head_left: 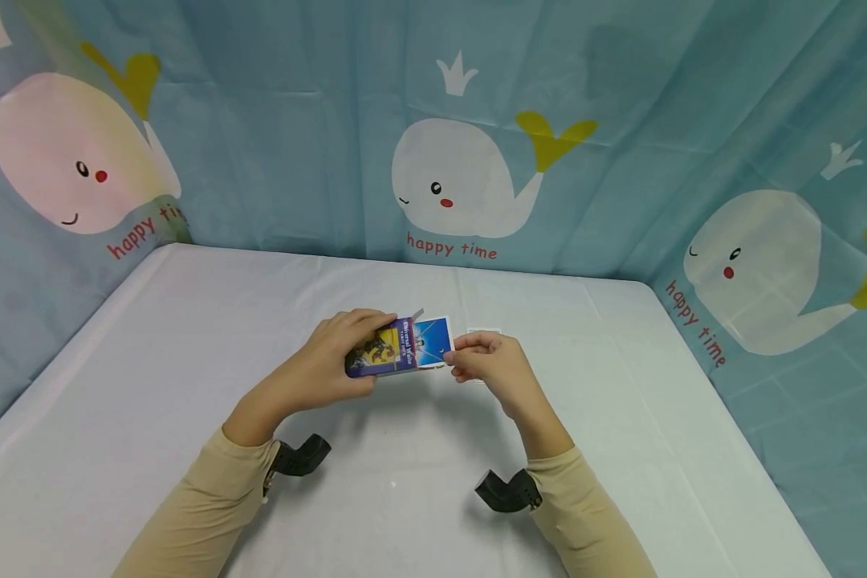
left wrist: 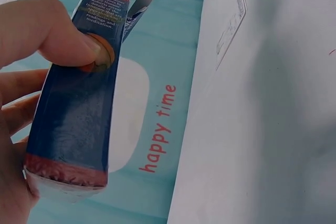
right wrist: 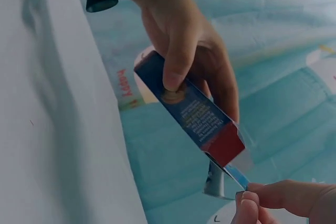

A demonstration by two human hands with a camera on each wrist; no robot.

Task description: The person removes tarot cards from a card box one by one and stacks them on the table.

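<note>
Over the desk (head_left: 209, 353), the left hand (head_left: 335, 353) grips the opened box (head_left: 379, 350) while the right hand (head_left: 493, 364) pinches a card (head_left: 431, 339) part in, part out; a thin pile (left wrist: 231, 27) already lies outside, the box's remaining contents hidden.

- At centre I see a dark blue, red-ended box (head_left: 380, 350);
- a blue card (head_left: 432, 340), white-edged;
- below, a white table (head_left: 376, 514);
- above, a teal, whale-printed curtain (head_left: 282, 160)

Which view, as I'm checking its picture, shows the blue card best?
The head view: the blue card shows its printed face between box and right hand. Right wrist shows only a narrow strip; in left wrist it can't be made out.
</note>
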